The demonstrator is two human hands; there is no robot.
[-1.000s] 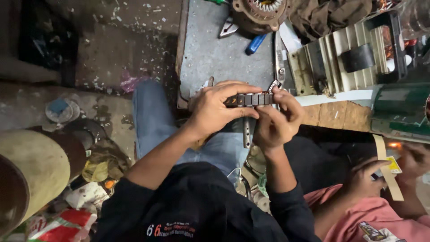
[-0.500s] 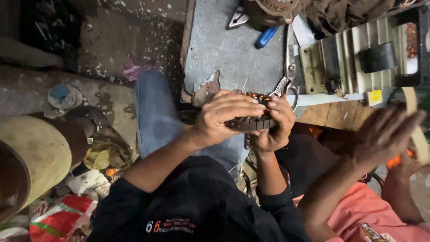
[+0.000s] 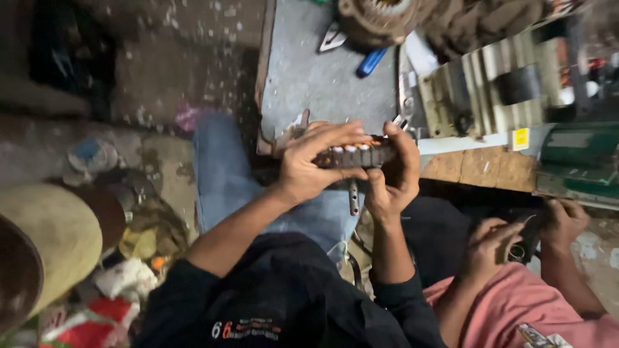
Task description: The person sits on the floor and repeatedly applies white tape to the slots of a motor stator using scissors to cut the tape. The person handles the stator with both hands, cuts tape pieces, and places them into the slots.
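Both of my hands hold a dark round metal part [image 3: 353, 156] with pale segments along its rim, just above my lap. My left hand [image 3: 311, 162] wraps over its left side and top. My right hand [image 3: 394, 174] clasps its right side, thumb on the upper edge. A short metal stem [image 3: 353, 197] hangs down from the part between my hands. My knee in blue jeans [image 3: 225, 174] lies below and to the left.
A grey metal plate [image 3: 322, 80] lies ahead with a blue-handled tool [image 3: 371, 62], pliers [image 3: 404, 103] and a rusty gear-like part [image 3: 380, 16]. A ribbed metal block [image 3: 477, 90] sits right. Another person in a pink shirt [image 3: 516, 309] works at lower right. A large drum [image 3: 45, 251] and litter are at left.
My hands and the round part stay together and shift slightly. The other person's raised hand has dropped down to their lap with both hands now close together.
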